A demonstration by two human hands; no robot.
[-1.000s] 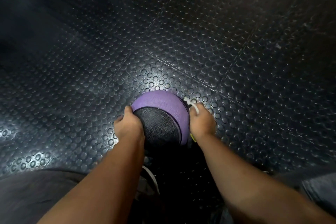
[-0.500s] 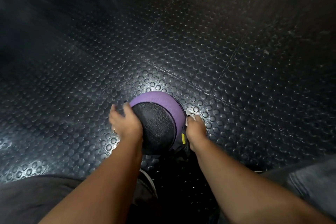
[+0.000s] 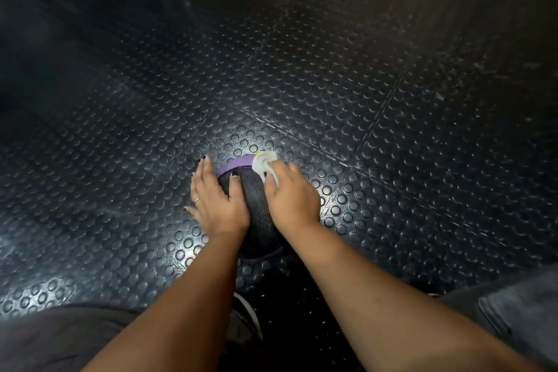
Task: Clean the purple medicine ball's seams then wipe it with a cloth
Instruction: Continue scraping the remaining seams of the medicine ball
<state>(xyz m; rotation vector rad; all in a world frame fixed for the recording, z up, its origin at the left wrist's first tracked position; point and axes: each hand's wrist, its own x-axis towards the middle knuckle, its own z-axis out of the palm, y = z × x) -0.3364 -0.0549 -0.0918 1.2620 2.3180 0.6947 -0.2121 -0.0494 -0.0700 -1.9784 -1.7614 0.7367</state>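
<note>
A purple medicine ball (image 3: pixel 256 205), with a black textured panel facing up and a purple band showing at its 12 o'clock edge, is seen on a dark studded rubber floor (image 3: pixel 362 99), just below the centre of the view toward 6 o'clock. The ball's 9 o'clock side is covered by the left hand (image 3: pixel 217 199), laid flat with its fingers straight and spread, gripping nothing; a ring (image 3: pixel 196 200) is worn on one finger. At the ball's 1 o'clock edge, a small white object (image 3: pixel 264 161) is gripped by the right hand (image 3: pixel 293 196) and pressed to the ball; whether it is a brush or a cloth cannot be told. A shoe (image 3: pixel 244 317) is seen at 6 o'clock.
</note>
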